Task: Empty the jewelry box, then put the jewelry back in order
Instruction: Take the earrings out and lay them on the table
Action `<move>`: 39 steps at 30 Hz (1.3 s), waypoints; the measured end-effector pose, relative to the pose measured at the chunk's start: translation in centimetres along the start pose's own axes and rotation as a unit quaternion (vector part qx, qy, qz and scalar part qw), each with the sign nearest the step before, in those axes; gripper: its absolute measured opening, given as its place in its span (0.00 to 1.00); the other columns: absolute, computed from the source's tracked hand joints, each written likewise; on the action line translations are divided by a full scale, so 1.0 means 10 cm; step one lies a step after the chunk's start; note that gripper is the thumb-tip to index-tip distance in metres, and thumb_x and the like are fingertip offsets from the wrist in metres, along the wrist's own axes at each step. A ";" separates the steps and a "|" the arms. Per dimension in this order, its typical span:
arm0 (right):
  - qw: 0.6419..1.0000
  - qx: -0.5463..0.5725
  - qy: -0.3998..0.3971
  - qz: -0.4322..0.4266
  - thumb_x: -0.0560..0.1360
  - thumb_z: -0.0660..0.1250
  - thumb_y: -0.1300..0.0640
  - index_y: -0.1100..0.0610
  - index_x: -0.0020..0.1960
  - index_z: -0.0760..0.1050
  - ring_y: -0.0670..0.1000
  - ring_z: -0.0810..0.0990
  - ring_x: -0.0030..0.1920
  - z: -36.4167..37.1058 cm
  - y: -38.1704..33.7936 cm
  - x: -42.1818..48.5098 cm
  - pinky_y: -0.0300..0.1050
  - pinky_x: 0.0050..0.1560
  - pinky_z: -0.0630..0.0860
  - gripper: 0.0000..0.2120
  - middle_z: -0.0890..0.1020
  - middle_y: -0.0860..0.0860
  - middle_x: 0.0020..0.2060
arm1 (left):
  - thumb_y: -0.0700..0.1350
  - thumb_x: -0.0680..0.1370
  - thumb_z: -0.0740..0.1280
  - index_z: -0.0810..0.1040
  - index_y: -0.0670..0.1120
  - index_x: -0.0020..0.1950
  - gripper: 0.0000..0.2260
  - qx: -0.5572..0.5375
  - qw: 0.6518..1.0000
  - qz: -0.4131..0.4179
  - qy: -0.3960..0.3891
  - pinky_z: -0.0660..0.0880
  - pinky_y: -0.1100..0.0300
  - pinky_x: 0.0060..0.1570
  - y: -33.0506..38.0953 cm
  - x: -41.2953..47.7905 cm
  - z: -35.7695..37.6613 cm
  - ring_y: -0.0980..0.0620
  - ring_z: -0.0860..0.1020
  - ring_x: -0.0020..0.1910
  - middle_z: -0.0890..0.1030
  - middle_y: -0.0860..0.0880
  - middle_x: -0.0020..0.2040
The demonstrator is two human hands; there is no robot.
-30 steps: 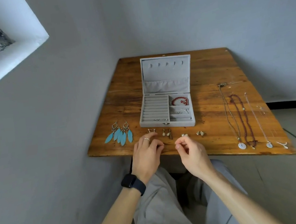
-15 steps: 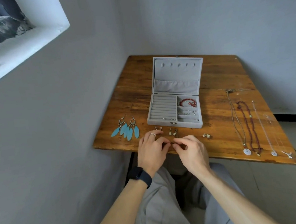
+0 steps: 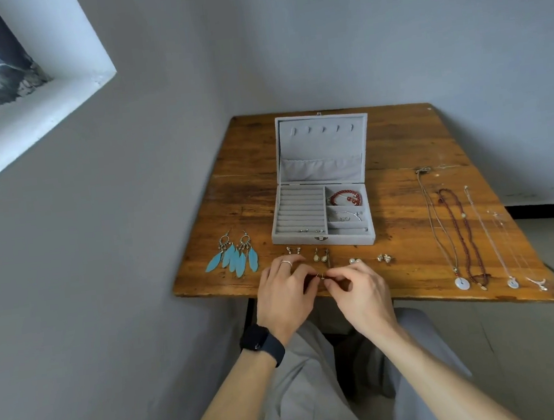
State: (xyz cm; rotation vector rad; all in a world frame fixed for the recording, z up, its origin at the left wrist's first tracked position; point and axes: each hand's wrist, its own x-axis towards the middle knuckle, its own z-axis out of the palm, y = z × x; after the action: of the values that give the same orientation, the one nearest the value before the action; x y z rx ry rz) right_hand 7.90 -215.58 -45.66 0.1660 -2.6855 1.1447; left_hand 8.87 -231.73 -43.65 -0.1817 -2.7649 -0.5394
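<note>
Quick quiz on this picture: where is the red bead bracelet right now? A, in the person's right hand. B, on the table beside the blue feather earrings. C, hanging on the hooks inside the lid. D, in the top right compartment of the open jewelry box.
D: the red bead bracelet lies coiled in the rear right compartment of the open jewelry box, away from both hands and the blue feather earrings.

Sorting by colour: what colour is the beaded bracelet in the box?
Red, the beaded bracelet in the jewelry box, seen in the head view.
</note>
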 end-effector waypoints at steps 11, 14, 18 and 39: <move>0.998 -0.019 0.022 -0.055 0.73 0.76 0.56 0.57 0.59 0.83 0.40 0.73 0.43 0.04 0.08 -0.16 0.25 0.45 0.68 0.15 0.76 0.45 0.49 | 0.48 0.80 0.67 0.80 0.52 0.60 0.10 0.025 0.999 -0.018 -0.029 0.75 0.50 0.58 -0.24 0.76 -0.41 0.49 0.76 0.61 0.80 0.50 0.59; 0.991 -0.097 0.053 -0.079 0.73 0.74 0.54 0.57 0.60 0.82 0.51 0.75 0.51 0.09 0.10 -0.29 0.44 0.49 0.76 0.17 0.77 0.50 0.53 | 0.49 0.81 0.65 0.79 0.53 0.63 0.11 0.076 0.992 -0.009 -0.102 0.73 0.49 0.60 -0.26 1.00 -0.42 0.48 0.75 0.61 0.80 0.50 0.60; 0.978 -0.185 0.048 -0.085 0.77 0.62 0.46 0.49 0.69 0.75 0.53 0.71 0.70 0.09 0.20 -0.46 0.59 0.68 0.62 0.21 0.75 0.48 0.65 | 0.50 0.82 0.63 0.81 0.56 0.62 0.11 0.133 0.981 0.031 -0.136 0.72 0.49 0.59 -0.21 1.17 -0.38 0.47 0.75 0.60 0.82 0.49 0.58; 0.972 -0.205 -0.071 -0.095 0.78 0.59 0.42 0.46 0.80 0.56 0.50 0.53 0.80 0.00 0.34 -0.58 0.57 0.78 0.45 0.32 0.61 0.48 0.79 | 0.50 0.80 0.66 0.81 0.48 0.59 0.11 0.282 0.909 0.027 -0.305 0.78 0.53 0.47 0.12 1.58 -0.37 0.44 0.81 0.53 0.82 0.47 0.57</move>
State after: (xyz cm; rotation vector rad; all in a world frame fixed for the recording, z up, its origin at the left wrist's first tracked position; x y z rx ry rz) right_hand 12.85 -213.10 -49.47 0.4373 -2.8834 0.5253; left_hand -4.74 -231.01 -34.79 -0.3325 -3.3548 0.4292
